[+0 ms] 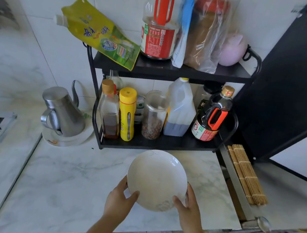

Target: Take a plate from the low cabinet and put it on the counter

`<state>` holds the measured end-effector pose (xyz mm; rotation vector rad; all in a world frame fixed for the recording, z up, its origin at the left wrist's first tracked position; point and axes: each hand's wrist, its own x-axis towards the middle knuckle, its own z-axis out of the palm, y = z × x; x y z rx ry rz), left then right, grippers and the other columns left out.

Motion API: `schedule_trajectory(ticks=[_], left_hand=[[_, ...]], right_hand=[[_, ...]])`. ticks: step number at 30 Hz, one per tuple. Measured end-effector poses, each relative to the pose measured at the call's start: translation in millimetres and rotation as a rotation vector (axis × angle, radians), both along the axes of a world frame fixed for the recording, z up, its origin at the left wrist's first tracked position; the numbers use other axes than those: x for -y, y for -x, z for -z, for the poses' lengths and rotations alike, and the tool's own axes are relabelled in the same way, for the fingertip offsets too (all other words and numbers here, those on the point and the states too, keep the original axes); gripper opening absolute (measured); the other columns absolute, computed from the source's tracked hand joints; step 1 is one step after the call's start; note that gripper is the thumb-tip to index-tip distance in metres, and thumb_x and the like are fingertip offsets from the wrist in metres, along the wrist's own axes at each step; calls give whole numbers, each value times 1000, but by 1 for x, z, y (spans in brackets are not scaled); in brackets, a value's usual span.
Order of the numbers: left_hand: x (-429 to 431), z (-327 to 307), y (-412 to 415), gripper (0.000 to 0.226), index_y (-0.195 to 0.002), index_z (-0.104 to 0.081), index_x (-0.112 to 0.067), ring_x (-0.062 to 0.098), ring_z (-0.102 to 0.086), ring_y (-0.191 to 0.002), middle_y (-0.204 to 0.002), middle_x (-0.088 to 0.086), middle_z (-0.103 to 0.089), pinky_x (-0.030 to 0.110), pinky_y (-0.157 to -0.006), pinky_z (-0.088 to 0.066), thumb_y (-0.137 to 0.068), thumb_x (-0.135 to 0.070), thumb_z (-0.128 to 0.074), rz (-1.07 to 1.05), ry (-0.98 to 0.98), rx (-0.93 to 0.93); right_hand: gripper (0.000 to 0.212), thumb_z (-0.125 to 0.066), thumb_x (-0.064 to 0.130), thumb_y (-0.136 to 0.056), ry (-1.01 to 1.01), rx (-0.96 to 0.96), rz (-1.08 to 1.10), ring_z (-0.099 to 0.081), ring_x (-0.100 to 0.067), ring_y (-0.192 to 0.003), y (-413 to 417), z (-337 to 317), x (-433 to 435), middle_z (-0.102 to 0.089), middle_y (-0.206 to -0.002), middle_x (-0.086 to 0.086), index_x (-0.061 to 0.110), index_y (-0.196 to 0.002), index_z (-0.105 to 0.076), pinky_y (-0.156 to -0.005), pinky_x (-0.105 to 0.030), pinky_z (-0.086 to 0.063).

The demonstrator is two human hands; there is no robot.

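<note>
Two hands, left (120,200) and right (187,206), grip the white plate (156,179) between them by its near rim, over the counter (65,179).

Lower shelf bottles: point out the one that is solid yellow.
The yellow squeeze bottle, second from the left on the lower shelf, between the amber-oil glass bottle and the clear jar. The others are clear or dark.

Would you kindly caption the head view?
Both hands, left hand and right hand, hold a white plate above the counter.
</note>
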<state>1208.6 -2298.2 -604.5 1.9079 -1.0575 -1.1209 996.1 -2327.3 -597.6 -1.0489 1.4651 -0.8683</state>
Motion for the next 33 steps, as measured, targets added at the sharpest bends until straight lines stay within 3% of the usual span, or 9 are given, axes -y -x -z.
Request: schedule_trajectory(ticks=[4, 8, 11, 16, 19, 22, 25, 28, 33], left_hand=[[3, 7, 4, 60, -132, -42, -40, 17, -54, -114, -116, -15, -60, 36, -89, -46, -78, -33, -66, -37, -12, 26], [3, 11, 8, 62, -132, -42, -38, 16, -54, -113, -111, -15, -59, 36, -89, -46, -76, -37, -68, -86, -15, 41], [4, 14, 9, 62, -130, -43, -39, 14, -55, -108, -107, -14, -60, 33, -83, -46, -74, -35, -70, -108, -12, 47], [3, 17, 9, 61, -124, -45, -43, 1, -53, -94, -98, -18, -62, 26, -75, -41, -70, -34, -73, -109, -7, 57], [2, 17, 9, 62, -122, -46, -42, -1, -53, -92, -96, -19, -61, 24, -74, -40, -68, -34, -75, -94, -1, 106], [3, 19, 12, 63, -123, -47, -35, 7, -56, -97, -100, -15, -61, 25, -73, -41, -68, -28, -76, -91, 17, 144], [4, 21, 15, 66, -131, -46, -21, 21, -57, -107, -111, -4, -63, 36, -81, -46, -72, -22, -74, -73, 36, 202], [5, 23, 17, 70, -137, -39, -11, 31, -49, -115, -120, 7, -58, 42, -95, -42, -75, -20, -72, -65, 16, 274], [5, 20, 19, 76, -142, -29, -11, 30, -42, -122, -126, 10, -53, 39, -100, -38, -80, -32, -66, -44, -76, 289]], right_hand=[[63, -61, 2, -85, -1, -39, -38, -45, -18, -122, 2, 10, 9, -50, -133, 0, 22, -139, -38, -101, -39, -41], [64, -65, 4, -82, 0, -63, -48, -46, -20, -124, 5, 18, 17, -52, -134, 0, 23, -138, -41, -104, -44, -41], [67, -70, 10, -80, 14, -107, -72, -46, -13, -124, 6, 22, 19, -53, -133, 7, 29, -137, -41, -104, -40, -40], [71, -75, 15, -75, 23, -152, -91, -47, -11, -124, 10, 29, 20, -54, -132, 9, 30, -137, -42, -105, -43, -41], [74, -77, 14, -72, 9, -179, -68, -48, -11, -121, 10, 30, 21, -54, -130, 8, 27, -137, -43, -101, -36, -41], [76, -79, 10, -69, 24, -205, -54, -49, -8, -114, 10, 34, 23, -53, -127, 6, 25, -135, -45, -93, -27, -39], [78, -80, 8, -67, 19, -209, -70, -50, -12, -116, 11, 37, 25, -52, -130, 1, 21, -135, -45, -97, -30, -40], [79, -81, 10, -65, 27, -229, -91, -50, -17, -119, 11, 37, 27, -51, -132, -3, 18, -135, -44, -101, -37, -42], [82, -82, 16, -65, 28, -306, -151, -47, -12, -115, 14, 31, 30, -48, -134, -4, 16, -137, -42, -98, -27, -38]])
